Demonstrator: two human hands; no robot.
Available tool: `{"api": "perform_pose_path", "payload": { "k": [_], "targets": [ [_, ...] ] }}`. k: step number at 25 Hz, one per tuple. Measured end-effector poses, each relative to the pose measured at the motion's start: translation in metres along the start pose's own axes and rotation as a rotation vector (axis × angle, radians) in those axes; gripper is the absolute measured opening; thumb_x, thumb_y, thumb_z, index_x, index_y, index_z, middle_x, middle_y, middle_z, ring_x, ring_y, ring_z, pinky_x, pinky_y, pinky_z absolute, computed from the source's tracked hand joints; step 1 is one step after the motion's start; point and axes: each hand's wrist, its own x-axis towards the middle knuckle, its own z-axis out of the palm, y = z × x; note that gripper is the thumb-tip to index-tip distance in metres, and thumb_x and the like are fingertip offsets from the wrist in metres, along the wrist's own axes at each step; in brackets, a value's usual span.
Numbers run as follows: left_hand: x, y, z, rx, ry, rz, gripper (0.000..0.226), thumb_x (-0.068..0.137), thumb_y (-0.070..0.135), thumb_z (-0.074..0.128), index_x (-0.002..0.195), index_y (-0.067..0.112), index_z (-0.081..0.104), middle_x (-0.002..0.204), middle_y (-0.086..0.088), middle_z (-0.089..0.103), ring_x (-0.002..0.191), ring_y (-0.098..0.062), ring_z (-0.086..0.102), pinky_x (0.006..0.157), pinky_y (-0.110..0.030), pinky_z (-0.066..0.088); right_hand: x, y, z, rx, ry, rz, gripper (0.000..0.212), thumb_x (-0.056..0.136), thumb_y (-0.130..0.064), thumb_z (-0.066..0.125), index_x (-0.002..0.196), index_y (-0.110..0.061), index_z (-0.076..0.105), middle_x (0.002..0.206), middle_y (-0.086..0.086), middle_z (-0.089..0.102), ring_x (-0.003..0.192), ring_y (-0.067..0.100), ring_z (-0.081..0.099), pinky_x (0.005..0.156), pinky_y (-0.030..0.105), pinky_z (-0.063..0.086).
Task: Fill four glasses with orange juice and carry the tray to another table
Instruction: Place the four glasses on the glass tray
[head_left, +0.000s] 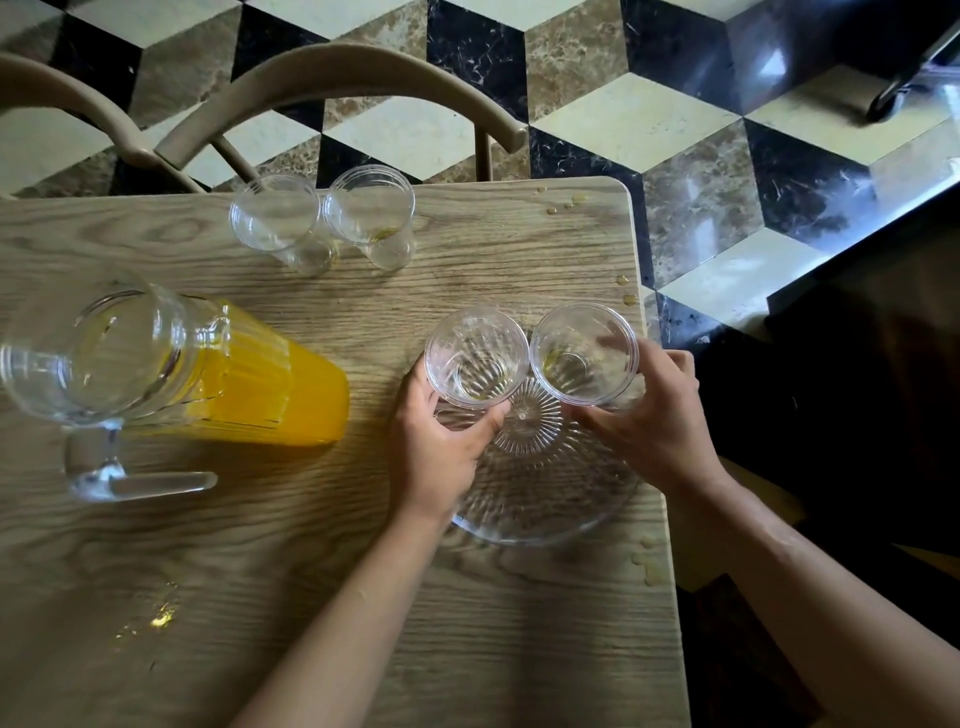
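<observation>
A round clear glass tray (545, 499) lies near the right edge of the wooden table (260, 571). My left hand (441, 441) grips an empty glass (475, 356) over the tray's far left part. My right hand (644, 415) grips a second empty glass (584, 353) right beside it, over the tray's far right part. Two more empty glasses (275, 218) (371, 210) stand side by side at the table's far edge. A glass pitcher (171, 374) holding orange juice stands at the left, its handle toward me.
Two beige chair backs (337, 88) curve behind the table's far edge. Small juice drops (644, 561) dot the table's right edge and far corner. Beyond the right edge is a patterned tile floor (675, 130) and a dark object.
</observation>
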Motion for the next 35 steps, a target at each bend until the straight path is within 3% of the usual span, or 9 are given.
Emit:
{"api": "perform_pose_path", "payload": {
  "k": [4, 8, 13, 15, 18, 21, 26, 29, 35],
  "targets": [
    [-0.01, 0.009, -0.011, 0.042, 0.014, -0.072, 0.103, 0.07, 0.016, 0.095, 0.156, 0.009, 0.04, 0.153, -0.017, 0.051, 0.142, -0.017, 0.048, 0.119, -0.033, 0.04, -0.002, -0.004, -0.007, -0.082, -0.033, -0.005, 0.102, 0.061, -0.041, 0.094, 0.149, -0.02, 0.046, 0.132, 0.002, 0.06, 0.114, 0.019, 0.046, 0.104, 0.052, 0.041],
    [-0.02, 0.021, -0.025, 0.092, 0.034, 0.036, 0.099, 0.07, 0.021, 0.096, 0.154, 0.01, 0.044, 0.146, 0.004, 0.05, 0.136, -0.008, 0.051, 0.117, -0.031, 0.043, -0.009, -0.01, -0.019, -0.062, -0.038, -0.055, 0.112, 0.061, -0.037, 0.096, 0.153, -0.013, 0.038, 0.14, 0.009, 0.054, 0.126, 0.023, 0.051, 0.111, 0.043, 0.039],
    [-0.036, 0.046, -0.033, 0.119, 0.039, 0.127, 0.095, 0.072, 0.029, 0.095, 0.15, 0.005, 0.046, 0.149, -0.004, 0.051, 0.14, -0.018, 0.052, 0.119, -0.04, 0.044, -0.021, -0.029, -0.04, -0.041, -0.02, -0.069, 0.118, 0.061, -0.059, 0.085, 0.156, -0.012, 0.031, 0.154, 0.007, 0.045, 0.135, 0.003, 0.036, 0.112, 0.024, 0.028],
    [-0.046, 0.059, -0.037, 0.192, 0.047, 0.181, 0.097, 0.074, 0.046, 0.09, 0.15, 0.006, 0.046, 0.148, -0.007, 0.051, 0.14, -0.022, 0.051, 0.117, -0.046, 0.045, -0.03, -0.043, -0.049, -0.035, -0.035, -0.085, 0.121, 0.062, -0.068, 0.077, 0.158, -0.013, 0.027, 0.157, 0.008, 0.041, 0.135, 0.001, 0.031, 0.113, 0.025, 0.027],
    [-0.057, 0.085, -0.042, 0.24, 0.049, 0.269, 0.101, 0.075, 0.064, 0.079, 0.151, 0.008, 0.044, 0.148, -0.01, 0.05, 0.14, -0.024, 0.049, 0.114, -0.051, 0.047, -0.038, -0.065, -0.063, -0.028, -0.053, -0.108, 0.124, 0.062, -0.076, 0.069, 0.159, -0.012, 0.024, 0.159, 0.011, 0.037, 0.143, 0.014, 0.034, 0.117, 0.036, 0.032],
    [-0.06, 0.112, -0.046, 0.256, 0.061, 0.3, 0.099, 0.076, 0.062, 0.078, 0.152, 0.008, 0.044, 0.149, -0.009, 0.051, 0.14, -0.018, 0.048, 0.116, -0.043, 0.045, -0.037, -0.085, -0.072, 0.014, -0.086, -0.151, 0.124, 0.063, -0.074, 0.07, 0.159, -0.011, 0.024, 0.159, 0.012, 0.037, 0.145, 0.022, 0.036, 0.119, 0.043, 0.034],
    [-0.061, 0.154, -0.054, 0.314, 0.129, 0.33, 0.098, 0.077, 0.06, 0.078, 0.152, 0.007, 0.044, 0.149, -0.008, 0.052, 0.134, -0.008, 0.044, 0.109, -0.005, 0.029, -0.02, -0.108, -0.081, 0.023, -0.138, -0.265, 0.124, 0.063, -0.08, 0.065, 0.159, -0.014, 0.023, 0.162, 0.01, 0.033, 0.147, 0.021, 0.033, 0.119, 0.039, 0.031],
    [-0.064, 0.175, -0.059, 0.378, 0.193, 0.374, 0.095, 0.076, 0.058, 0.077, 0.148, 0.004, 0.047, 0.142, -0.013, 0.056, 0.129, -0.014, 0.048, 0.108, -0.009, 0.031, -0.009, -0.118, -0.089, 0.045, -0.163, -0.321, 0.123, 0.062, -0.081, 0.064, 0.158, -0.015, 0.025, 0.162, 0.008, 0.032, 0.146, 0.018, 0.031, 0.118, 0.031, 0.027],
    [-0.06, 0.208, -0.089, 0.485, 0.322, 0.455, 0.088, 0.077, 0.044, 0.084, 0.146, 0.002, 0.05, 0.139, -0.016, 0.057, 0.123, -0.002, 0.042, 0.103, 0.003, 0.024, 0.01, -0.155, -0.099, 0.044, -0.213, -0.438, 0.122, 0.062, -0.084, 0.062, 0.157, -0.016, 0.028, 0.162, 0.01, 0.033, 0.147, 0.023, 0.031, 0.12, 0.045, 0.031]
  ]
}}
